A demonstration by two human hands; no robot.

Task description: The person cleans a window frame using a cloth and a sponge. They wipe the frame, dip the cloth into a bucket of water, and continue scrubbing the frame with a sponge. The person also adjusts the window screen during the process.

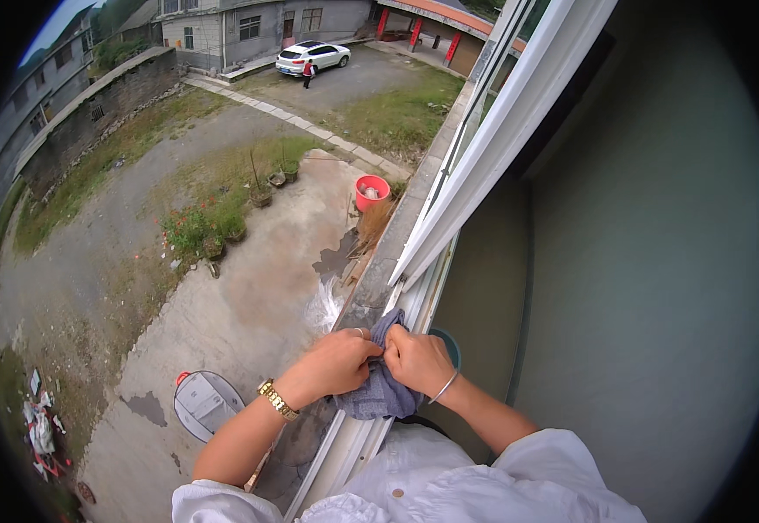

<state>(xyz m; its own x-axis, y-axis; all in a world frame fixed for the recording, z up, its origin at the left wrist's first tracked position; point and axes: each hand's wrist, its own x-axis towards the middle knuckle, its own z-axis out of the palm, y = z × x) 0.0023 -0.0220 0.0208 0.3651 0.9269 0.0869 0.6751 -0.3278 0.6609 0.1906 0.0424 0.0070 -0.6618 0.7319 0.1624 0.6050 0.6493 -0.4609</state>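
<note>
White sleeves (449,479) are seen at the lower edge, and both forearms reach forward over the window track (357,440). A grey cloth (381,388) is gripped by both hands at once: the left hand (337,362), with a gold watch (276,400) at its wrist, is clenched on the cloth's left side, and the right hand (416,359), with a thin bangle (443,387), is clenched on its right. The cloth lies between the two hands and hangs just below them, its long axis running along the track, up and away from the hands. Neither hand is clearly nearer. A teal container (449,344) shows just right of the right hand; its contents are hidden. Far below, beyond the hands, a red bucket (372,191) stands in the yard, something pale inside.
</note>
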